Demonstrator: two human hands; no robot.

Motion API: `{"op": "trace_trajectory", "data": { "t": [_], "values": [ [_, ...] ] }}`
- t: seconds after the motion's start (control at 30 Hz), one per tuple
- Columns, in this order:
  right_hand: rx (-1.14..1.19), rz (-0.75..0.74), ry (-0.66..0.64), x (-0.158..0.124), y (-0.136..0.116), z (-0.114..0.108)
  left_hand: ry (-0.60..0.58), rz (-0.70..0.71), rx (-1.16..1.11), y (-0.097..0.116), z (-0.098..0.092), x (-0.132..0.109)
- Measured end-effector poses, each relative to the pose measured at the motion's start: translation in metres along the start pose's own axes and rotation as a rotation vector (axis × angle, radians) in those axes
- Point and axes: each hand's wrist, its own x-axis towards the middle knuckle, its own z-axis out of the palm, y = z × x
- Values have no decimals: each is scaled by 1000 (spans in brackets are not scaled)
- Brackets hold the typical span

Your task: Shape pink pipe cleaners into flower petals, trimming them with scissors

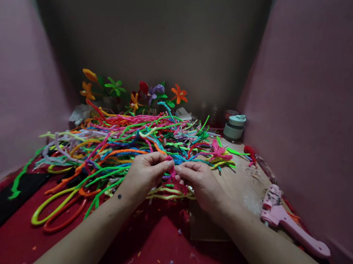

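Both my hands meet over the front of a tangled heap of colourful pipe cleaners. Between them is a dark pink pipe cleaner, bent into a small shape whose lower part is partly hidden. My left hand pinches its upper left part between thumb and forefinger. From the other side, my right hand closes thumb and fingertips on its right side. To the right of the heap rests a pink pipe-cleaner flower.
Finished flowers, among them an orange one, stand at the back. A lidded jar is by the right wall. On a cardboard sheet lies a pink glue gun. Yellow-and-red scissor handles stick out over the red cloth.
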Motion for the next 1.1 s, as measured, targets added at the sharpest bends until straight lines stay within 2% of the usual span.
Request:
{"op": "trace_trajectory", "data": {
  "t": [0.1, 0.2, 0.37, 0.43, 0.57, 0.63, 0.7, 0.77, 0.83, 0.9, 1.0, 1.1],
  "values": [
    [-59, 16, 21, -2, -2, 1, -30, -1, -1, 1, -1, -1],
    [4, -10, 53, -1, -1, 0, -110, -12, 20, 5, -3, -1],
    [75, -50, 96, 4, 3, -4, -199, 3, 231, 6, -5, -3],
    [57, -47, 126, 5, 4, -4, -165, 140, 420, 3, -4, -4],
    [39, -56, 169, 6, 7, -5, 41, 687, 1034, -6, 2, -7],
    [52, -54, 172, 6, 9, -6, 124, 882, 1305, -8, 4, -9],
    [83, -45, 176, 6, 11, -6, 177, 980, 1442, -10, 5, -11],
    [108, -42, 187, 6, 11, -6, 218, 1012, 1458, -11, 5, -11],
    [115, -53, 201, 6, 10, -5, 240, 981, 1412, -12, 3, -12],
    [109, -66, 207, 5, 8, -5, 231, 873, 1261, -10, 1, -11],
    [97, -55, 193, 4, 5, -5, 159, 539, 784, -5, -4, -8],
    [104, -18, 123, 2, 4, -4, 34, 223, 324, 2, -10, -3]
  ]
}}
